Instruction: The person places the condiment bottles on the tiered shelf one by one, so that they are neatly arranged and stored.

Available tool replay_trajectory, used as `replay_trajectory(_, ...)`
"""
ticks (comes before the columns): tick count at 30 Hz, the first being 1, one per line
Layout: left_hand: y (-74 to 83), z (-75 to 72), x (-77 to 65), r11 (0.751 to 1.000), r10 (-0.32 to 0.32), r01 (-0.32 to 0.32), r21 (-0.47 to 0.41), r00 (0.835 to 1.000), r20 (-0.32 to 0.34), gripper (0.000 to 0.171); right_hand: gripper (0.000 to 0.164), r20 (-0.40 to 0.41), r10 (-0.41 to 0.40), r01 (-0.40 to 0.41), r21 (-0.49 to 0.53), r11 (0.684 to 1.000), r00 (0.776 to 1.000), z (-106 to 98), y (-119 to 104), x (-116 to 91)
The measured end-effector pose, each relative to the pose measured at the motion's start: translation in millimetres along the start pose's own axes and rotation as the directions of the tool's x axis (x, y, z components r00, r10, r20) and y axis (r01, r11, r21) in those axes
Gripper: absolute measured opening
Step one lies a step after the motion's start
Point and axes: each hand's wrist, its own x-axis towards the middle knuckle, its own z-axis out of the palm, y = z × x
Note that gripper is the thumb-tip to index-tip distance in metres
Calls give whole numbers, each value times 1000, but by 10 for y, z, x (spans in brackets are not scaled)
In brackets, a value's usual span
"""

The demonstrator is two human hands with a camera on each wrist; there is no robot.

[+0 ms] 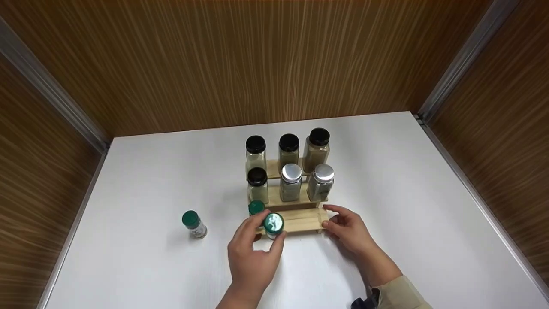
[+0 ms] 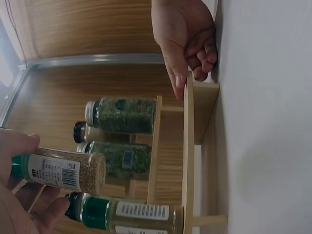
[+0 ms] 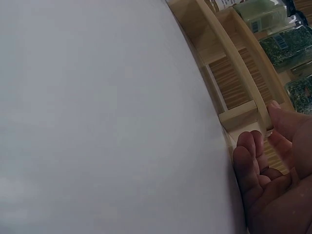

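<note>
My left hand (image 1: 254, 262) pinches a small green-capped spice jar (image 1: 274, 225) by its cap, over the front edge of the bottom tier. In the left wrist view, the jar's coarse brown contents and barcode label show. Another green-capped jar (image 2: 139, 214) stands on the bottom tier at its left end, partly hidden by my left fingers in the head view. With thumb and index finger, my right hand (image 1: 349, 229) holds the right end of the three-tier wooden spice rack (image 1: 302, 219); its other fingers are curled near the table in the right wrist view.
Three black-capped jars (image 1: 288, 143) stand on the top tier. The middle tier bears a black-capped jar (image 1: 257, 189) and two silver-capped jars (image 1: 291, 182). One more green-capped jar (image 1: 195, 224) stands on the white table (image 1: 141, 257) to the left. Wood-grain panels (image 1: 257, 64) enclose the table.
</note>
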Motion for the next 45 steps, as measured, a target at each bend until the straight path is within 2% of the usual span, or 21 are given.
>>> replay_trajectory(7,27,118,18,1000,-26,26,-11,999,47,56,48,-11,12,-13,-23,1000,1000,8,-9,4)
replay_trajectory(23,-116,360,36,992,-118,122,-27,986,118,54,49,-10,19,-20,-27,999,1000,33,2,-1)
replay_trajectory(33,-160,514,27,987,-161,161,14,981,112,55,50,5,31,-31,21,999,1000,37,-11,-23)
replay_trajectory(39,-191,582,17,984,-173,167,69,980,101,55,50,-9,45,-45,2,999,999,37,-18,-22)
replay_trajectory(45,-228,651,-7,974,-213,200,110,970,117,56,50,-19,44,-45,-26,999,999,37,-24,-32)
